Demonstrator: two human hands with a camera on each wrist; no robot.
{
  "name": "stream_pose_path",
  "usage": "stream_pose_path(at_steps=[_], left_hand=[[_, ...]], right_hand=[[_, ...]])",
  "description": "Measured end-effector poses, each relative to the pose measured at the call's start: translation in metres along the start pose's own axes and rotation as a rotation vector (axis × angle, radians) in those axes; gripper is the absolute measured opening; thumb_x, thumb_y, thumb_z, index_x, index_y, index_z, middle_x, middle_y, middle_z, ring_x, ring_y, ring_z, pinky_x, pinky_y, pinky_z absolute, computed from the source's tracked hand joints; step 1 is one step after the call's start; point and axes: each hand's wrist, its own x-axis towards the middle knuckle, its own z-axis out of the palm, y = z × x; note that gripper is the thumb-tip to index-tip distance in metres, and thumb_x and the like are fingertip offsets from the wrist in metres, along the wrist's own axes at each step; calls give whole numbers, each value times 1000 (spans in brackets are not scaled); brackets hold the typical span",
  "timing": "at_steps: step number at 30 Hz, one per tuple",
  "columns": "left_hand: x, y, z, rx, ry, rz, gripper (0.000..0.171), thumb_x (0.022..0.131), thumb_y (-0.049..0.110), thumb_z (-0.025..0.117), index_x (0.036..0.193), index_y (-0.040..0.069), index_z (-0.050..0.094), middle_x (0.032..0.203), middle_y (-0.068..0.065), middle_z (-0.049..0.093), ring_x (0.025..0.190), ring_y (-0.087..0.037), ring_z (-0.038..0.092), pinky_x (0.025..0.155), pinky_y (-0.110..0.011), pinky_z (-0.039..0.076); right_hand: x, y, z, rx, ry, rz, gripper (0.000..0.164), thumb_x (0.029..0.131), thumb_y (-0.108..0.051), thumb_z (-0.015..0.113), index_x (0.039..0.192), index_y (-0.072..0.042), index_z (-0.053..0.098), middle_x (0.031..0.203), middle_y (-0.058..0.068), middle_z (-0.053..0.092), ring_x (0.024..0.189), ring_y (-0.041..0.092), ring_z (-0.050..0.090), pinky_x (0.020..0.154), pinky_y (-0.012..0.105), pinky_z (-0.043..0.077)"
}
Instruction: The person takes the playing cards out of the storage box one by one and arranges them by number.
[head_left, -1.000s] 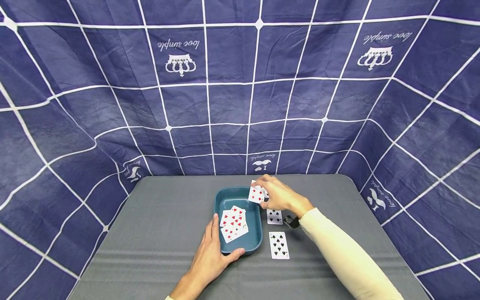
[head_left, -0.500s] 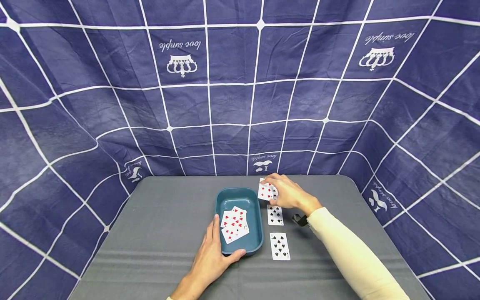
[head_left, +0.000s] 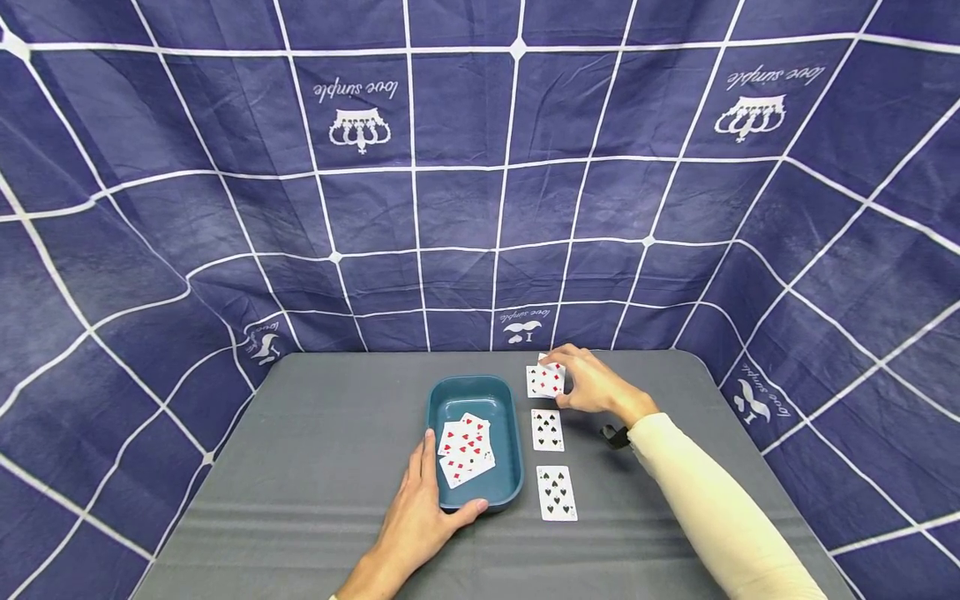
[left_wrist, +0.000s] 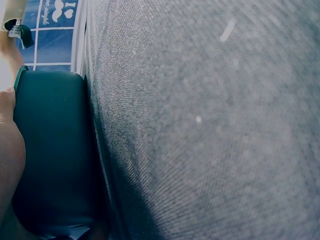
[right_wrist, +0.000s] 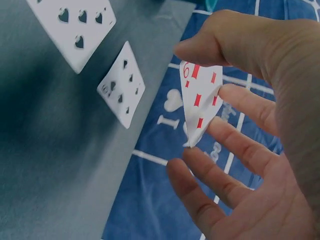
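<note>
We find the left hand (head_left: 416, 521) gripping the near left corner of the teal tray (head_left: 512, 467), thumb along the front rim; a loose pile of red-suit cards (head_left: 465, 450) lies inside. Right of the tray, two spade cards (head_left: 547, 430) lie face up in a column on the grey table (head_left: 315, 467). The right hand (head_left: 596, 383) pinches a six of diamonds (right_wrist: 200, 95) between thumb and fingers; over the last second it has carried this card from above the tray's far corner out to the head of the spade column. We judge it is about to be laid there.
</note>
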Motion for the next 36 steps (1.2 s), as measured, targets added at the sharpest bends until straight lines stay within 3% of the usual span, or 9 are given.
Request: stream_pose_path(at_steps=[11, 25, 36], left_hand=[[1, -1, 1, 9, 11, 1, 148, 81, 76, 97, 185, 4, 22, 182, -24, 43, 157, -47, 57, 121, -63, 57], [-1, -1, 1, 4, 12, 7, 147, 81, 76, 98, 185, 4, 22, 183, -23, 42, 158, -48, 57, 121, -64, 56], [-1, 2, 1, 20, 15, -3, 148, 80, 77, 98, 186, 6, 22, 182, -22, 44, 157, -47, 58, 119, -63, 58]], right_hand=[[-5, 24, 0, 3, -6, 33, 71, 83, -12, 93, 151, -6, 74, 153, 23, 69, 139, 54, 66, 120, 72, 53], [-9, 54, 3, -2, 10, 13, 68, 78, -9, 92, 143, 0, 76, 144, 27, 72, 136, 51, 71, 119, 68, 56], [-10, 70, 4, -15, -26, 33, 62, 78, -6, 90, 139, -1, 81, 149, 29, 72, 144, 53, 67, 126, 68, 51]])
